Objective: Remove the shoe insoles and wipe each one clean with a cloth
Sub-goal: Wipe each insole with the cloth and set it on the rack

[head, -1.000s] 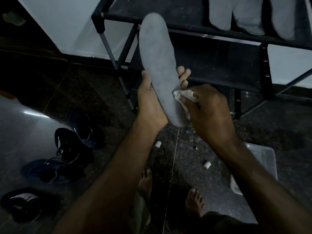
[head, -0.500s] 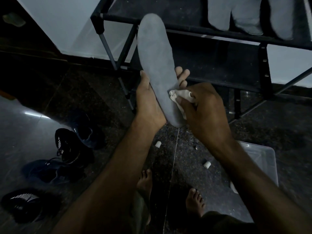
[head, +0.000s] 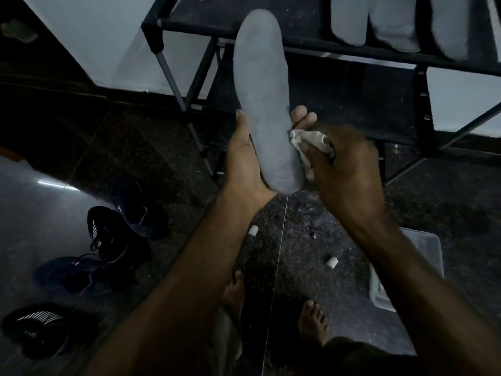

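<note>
A long grey insole [head: 264, 90] stands nearly upright in front of me, toe end up. My left hand [head: 245, 161] grips its heel end from the left, with fingertips showing past its right edge. My right hand [head: 344, 164] is closed on a small white cloth [head: 311, 141] and presses it against the insole's lower right edge. Three more grey insoles [head: 390, 20] lie on the top shelf of the black shoe rack [head: 423, 85].
Several dark shoes [head: 113, 234] lie scattered on the glossy floor at the left. A clear plastic tub [head: 431, 256] sits on the floor at the right. Two small white pieces [head: 332, 263] lie on the speckled floor near my bare feet [head: 311, 321].
My right hand and the cloth have shifted slightly along the insole's lower right edge. The insole stays held in my left hand.
</note>
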Demonstrator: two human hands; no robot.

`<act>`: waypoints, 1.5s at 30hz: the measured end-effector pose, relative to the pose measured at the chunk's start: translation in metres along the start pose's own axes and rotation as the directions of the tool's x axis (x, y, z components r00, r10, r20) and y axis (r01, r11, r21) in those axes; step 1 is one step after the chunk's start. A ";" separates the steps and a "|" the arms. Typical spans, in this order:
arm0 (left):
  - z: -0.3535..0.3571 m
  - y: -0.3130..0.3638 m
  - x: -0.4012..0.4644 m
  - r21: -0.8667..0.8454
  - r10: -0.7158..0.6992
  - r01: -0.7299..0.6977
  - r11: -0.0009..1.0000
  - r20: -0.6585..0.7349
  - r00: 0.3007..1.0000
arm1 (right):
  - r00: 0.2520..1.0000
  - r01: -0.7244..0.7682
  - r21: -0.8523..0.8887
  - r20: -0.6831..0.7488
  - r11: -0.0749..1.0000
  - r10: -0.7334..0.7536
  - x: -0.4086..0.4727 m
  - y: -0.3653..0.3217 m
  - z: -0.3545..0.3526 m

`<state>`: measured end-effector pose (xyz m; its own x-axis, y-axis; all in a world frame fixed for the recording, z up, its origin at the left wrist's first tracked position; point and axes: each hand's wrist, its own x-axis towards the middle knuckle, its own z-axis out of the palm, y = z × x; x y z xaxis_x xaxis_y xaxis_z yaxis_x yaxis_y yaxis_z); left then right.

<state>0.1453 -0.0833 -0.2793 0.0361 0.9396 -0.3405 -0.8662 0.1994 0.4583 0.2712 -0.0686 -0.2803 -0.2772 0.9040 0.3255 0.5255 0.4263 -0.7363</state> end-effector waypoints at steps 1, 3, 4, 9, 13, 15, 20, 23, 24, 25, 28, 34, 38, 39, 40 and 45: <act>0.002 0.000 0.001 -0.002 0.009 -0.009 1.000 -0.029 1.000 | 0.999 0.014 -0.015 0.041 1.000 -0.014 -0.001 -0.003 0.001; 0.003 0.001 0.004 0.013 0.037 -0.035 0.999 -0.124 0.992 | 0.985 0.060 -0.034 0.167 0.998 -0.053 -0.007 -0.014 0.007; 0.001 0.002 0.005 0.023 0.054 -0.052 0.998 -0.140 0.989 | 0.970 0.092 -0.044 0.230 0.995 -0.079 -0.010 -0.020 0.011; -0.004 0.005 0.005 -0.027 0.067 -0.070 0.997 -0.113 0.991 | 0.970 0.089 -0.095 0.234 0.991 -0.065 -0.006 -0.019 0.012; -0.004 0.007 0.004 -0.027 0.060 -0.063 0.998 -0.094 0.994 | 0.985 0.056 -0.176 0.171 0.983 -0.025 -0.005 -0.009 0.009; -0.005 0.008 0.003 0.005 0.077 -0.077 0.997 -0.120 0.990 | 0.964 0.086 -0.106 0.259 0.991 -0.056 -0.010 -0.022 0.013; -0.005 0.009 0.001 -0.019 0.129 -0.132 0.991 -0.115 0.985 | 0.934 0.066 -0.046 0.355 0.997 -0.046 -0.009 -0.032 0.014; -0.005 0.009 0.003 -0.028 0.121 -0.124 0.992 -0.087 0.989 | 0.974 0.015 -0.150 0.226 0.989 0.019 -0.004 -0.012 0.007; -0.006 0.009 0.003 -0.028 0.124 -0.127 0.992 -0.083 0.989 | 0.984 0.017 -0.184 0.177 0.983 0.016 -0.004 -0.007 0.006; -0.006 0.010 0.003 -0.029 0.128 -0.131 0.991 -0.072 0.989 | 0.988 0.005 -0.191 0.152 0.982 0.024 -0.005 -0.006 0.007; -0.009 0.013 0.002 -0.033 0.153 -0.154 0.987 -0.038 0.987 | 0.988 0.009 -0.138 0.154 0.990 0.012 -0.010 -0.012 0.010; -0.007 0.014 0.002 -0.003 0.165 -0.165 0.986 -0.045 0.985 | 0.995 0.057 -0.146 0.084 0.988 -0.045 -0.009 -0.022 0.007; -0.009 0.014 0.002 0.028 0.177 -0.176 0.984 -0.069 0.982 | 0.956 0.155 -0.214 0.279 0.965 -0.092 -0.016 -0.027 0.016; -0.009 0.013 0.003 0.033 0.187 -0.184 0.982 -0.086 0.979 | 0.941 0.169 -0.177 0.322 0.970 -0.105 -0.018 -0.031 0.018; -0.010 0.013 0.003 0.028 0.193 -0.191 0.981 -0.106 0.975 | 0.933 0.165 -0.125 0.343 0.978 -0.114 -0.019 -0.034 0.020; -0.011 0.016 0.003 0.002 0.175 -0.176 0.984 -0.087 0.981 | 0.960 0.071 -0.065 0.274 0.995 -0.051 -0.015 -0.029 0.016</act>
<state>0.1266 -0.0804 -0.2818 -0.1593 0.9323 -0.3248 -0.8579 0.0320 0.5128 0.2471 -0.0954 -0.2730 -0.5133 0.8375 0.1875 0.5553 0.4907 -0.6715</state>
